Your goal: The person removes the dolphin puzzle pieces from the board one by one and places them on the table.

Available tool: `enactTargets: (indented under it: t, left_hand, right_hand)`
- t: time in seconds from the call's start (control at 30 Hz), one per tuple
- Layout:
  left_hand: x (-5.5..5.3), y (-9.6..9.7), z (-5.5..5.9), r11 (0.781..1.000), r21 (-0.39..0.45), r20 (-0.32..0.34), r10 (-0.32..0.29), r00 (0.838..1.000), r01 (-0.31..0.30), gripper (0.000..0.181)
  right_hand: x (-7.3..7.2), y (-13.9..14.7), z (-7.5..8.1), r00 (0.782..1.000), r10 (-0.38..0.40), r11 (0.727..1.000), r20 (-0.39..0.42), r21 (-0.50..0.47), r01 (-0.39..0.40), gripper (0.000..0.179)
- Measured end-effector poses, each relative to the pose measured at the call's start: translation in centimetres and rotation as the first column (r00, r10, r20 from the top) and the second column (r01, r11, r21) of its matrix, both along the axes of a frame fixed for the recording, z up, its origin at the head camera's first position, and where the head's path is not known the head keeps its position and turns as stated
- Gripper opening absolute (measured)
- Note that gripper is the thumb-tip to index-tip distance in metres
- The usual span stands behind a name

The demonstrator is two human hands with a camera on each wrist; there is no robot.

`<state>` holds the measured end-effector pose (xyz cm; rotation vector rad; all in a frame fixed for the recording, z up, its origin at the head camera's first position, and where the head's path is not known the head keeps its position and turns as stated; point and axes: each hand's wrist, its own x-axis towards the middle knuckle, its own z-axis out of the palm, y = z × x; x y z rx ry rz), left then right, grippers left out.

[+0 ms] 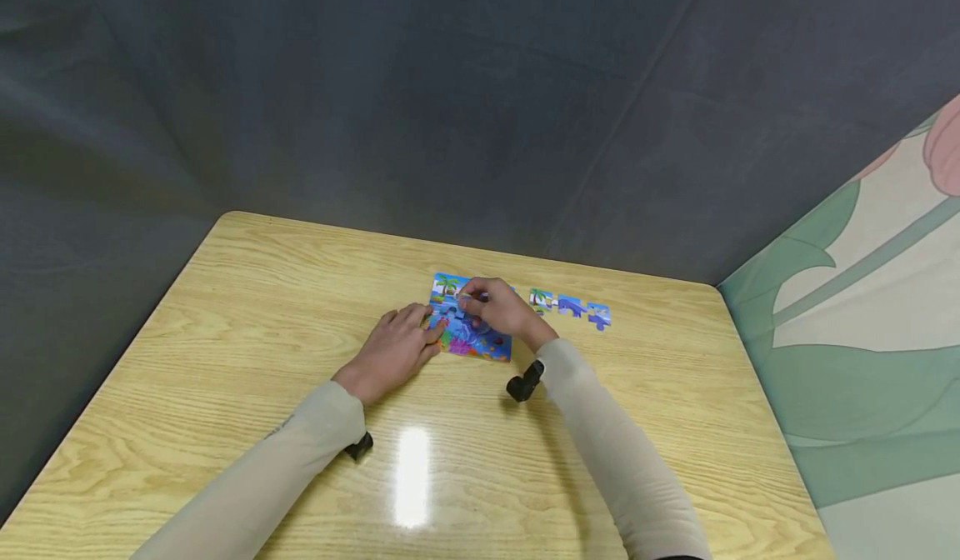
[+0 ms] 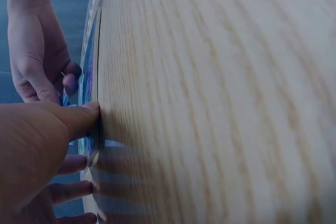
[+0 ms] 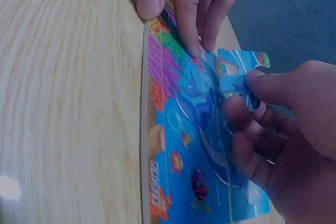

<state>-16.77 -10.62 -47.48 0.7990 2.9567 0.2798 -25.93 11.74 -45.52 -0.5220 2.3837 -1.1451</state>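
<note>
A sea-themed jigsaw puzzle (image 1: 461, 345) with dolphins, coral and fish lies on the wooden table. Over its upper part, my right hand (image 1: 501, 306) pinches a blue puzzle piece (image 3: 239, 69) between thumb and fingers; the right wrist view shows the piece tilted up at the puzzle's far side. At the puzzle's left edge rests my left hand (image 1: 400, 345), its fingers fairly straight. Its thumb (image 2: 84, 113) presses the near edge and its other fingers touch the left side. My right hand hides part of the puzzle in the head view.
Right of the puzzle lie several loose pieces, among them a palm-tree piece (image 1: 538, 298), a purple-blue piece (image 1: 572, 306) and another piece (image 1: 598, 315). A dark curtain (image 1: 450, 110) hangs behind the table (image 1: 315, 277). Patterned fabric (image 1: 862, 335) stands along the right side.
</note>
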Motion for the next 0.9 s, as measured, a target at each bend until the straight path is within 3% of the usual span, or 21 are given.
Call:
enactTargets:
  t: [0.23, 0.47, 0.9]
  left_hand:
    - [0.0, 0.1, 0.2, 1.000, 0.014, 0.005, -0.001, 1.000, 0.001, 0.049]
    - [-0.2, -0.1, -0.1, 1.000, 0.014, -0.007, 0.001, 1.000, -0.001, 0.049]
    - [-0.2, 0.1, 0.0, 1.000, 0.014, -0.001, 0.011, 1.000, -0.011, 0.048]
  right_hand:
    - [-0.1, 1.5, 0.7, 0.998, -0.035, 0.999, -0.044, -0.007, 0.034, 0.017]
    - [-0.2, 3.0, 1.6, 0.994, -0.103, 0.994, -0.022, -0.032, 0.102, 0.010]
    - [-0.2, 6.7, 1.9, 0.988, -0.132, 0.991, -0.083, -0.024, 0.130, 0.015]
